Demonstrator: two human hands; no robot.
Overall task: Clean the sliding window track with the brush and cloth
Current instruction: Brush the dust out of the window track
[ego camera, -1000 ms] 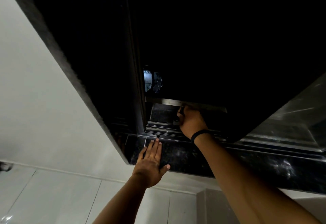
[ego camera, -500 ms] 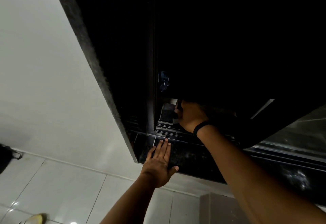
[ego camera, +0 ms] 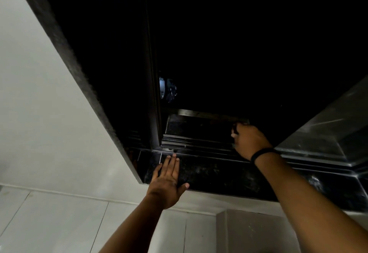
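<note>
The dark metal window track (ego camera: pixel 195 145) runs along the bottom of the window opening, above a black stone sill (ego camera: pixel 215 173). My right hand (ego camera: pixel 249 140), with a black band at the wrist, is closed over the track near its right part; a small dark object, likely the brush (ego camera: pixel 235 130), pokes out above the fingers. My left hand (ego camera: pixel 169 181) lies flat and open on the sill, fingertips touching the track's front edge. No cloth is visible.
The vertical window frame post (ego camera: pixel 154 113) stands left of the open track section. Beyond it the outside is dark. A glass pane (ego camera: pixel 328 125) angles off at the right. White wall and tiled floor (ego camera: pixel 49 223) lie below.
My right hand has slid to the right along the track, away from the frame post. My left hand stays flat on the sill. The camera view has shifted.
</note>
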